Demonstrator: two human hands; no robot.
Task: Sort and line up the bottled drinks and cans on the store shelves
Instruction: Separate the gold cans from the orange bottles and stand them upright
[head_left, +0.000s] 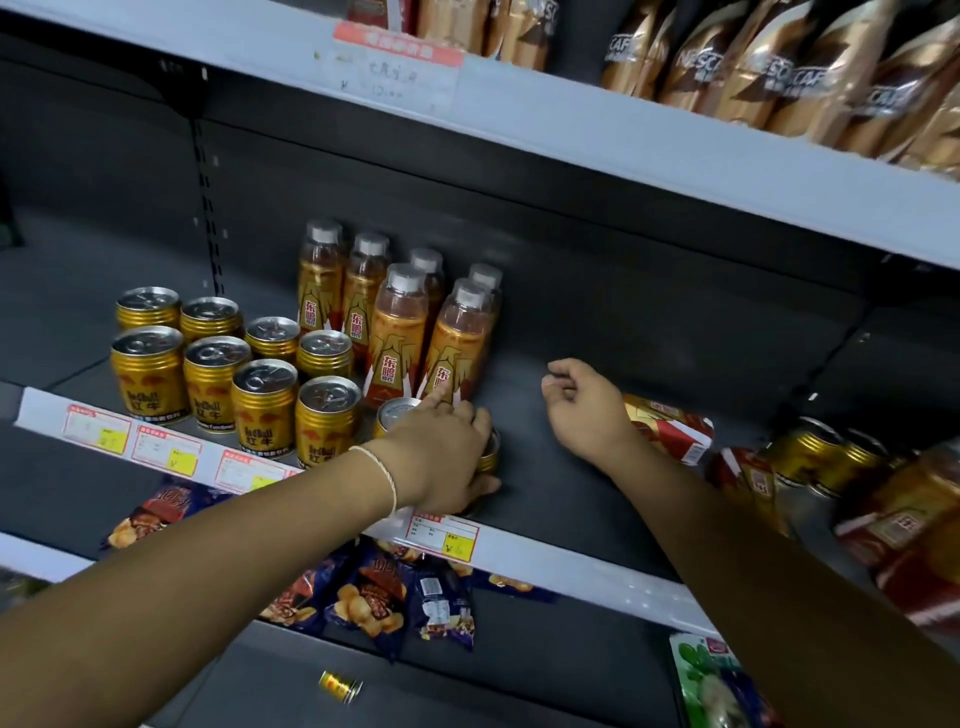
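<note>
Hands: left hand (441, 460) grips upright gold can (491, 453), long axis vertical; right hand (584, 410) relaxed, empty.

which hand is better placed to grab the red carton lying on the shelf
Right. The right hand hangs empty just beside the red carton, while the left hand grips a gold can farther left.

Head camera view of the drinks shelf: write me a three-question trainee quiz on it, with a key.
1. True or false: the right hand holds a bottle.
2. How many orange bottles stand behind the left hand?
3. The left hand grips: A a gold can; B a snack bag; C a price tag.
Key: 1 false; 2 six; 3 A.
</note>
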